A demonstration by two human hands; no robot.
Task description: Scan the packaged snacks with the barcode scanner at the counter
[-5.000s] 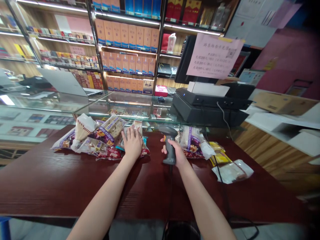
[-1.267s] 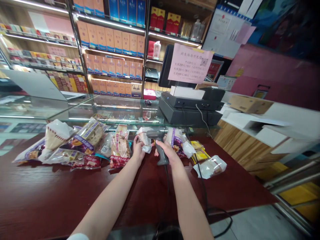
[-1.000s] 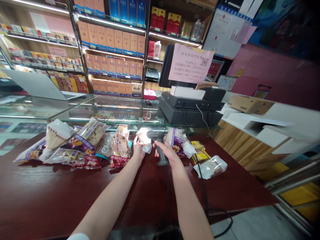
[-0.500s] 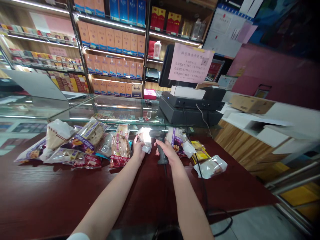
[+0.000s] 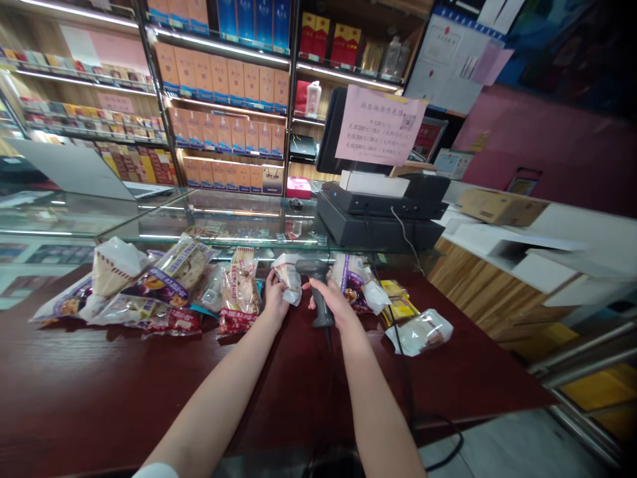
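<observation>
While the right hand [image 5: 333,302] is clamping its fingers round a barcode scanner [image 5: 318,299] over the dark red surface [image 5: 149,385], the left hand [image 5: 275,297] is closing its fingers on a white pastry packet [image 5: 289,279], beside snack bags [image 5: 174,279] near the far edge.

The left hand [image 5: 275,297] now grips a wrapped pastry [image 5: 289,279] (earlier, palm flat on the snack pile [image 5: 174,279]).
</observation>
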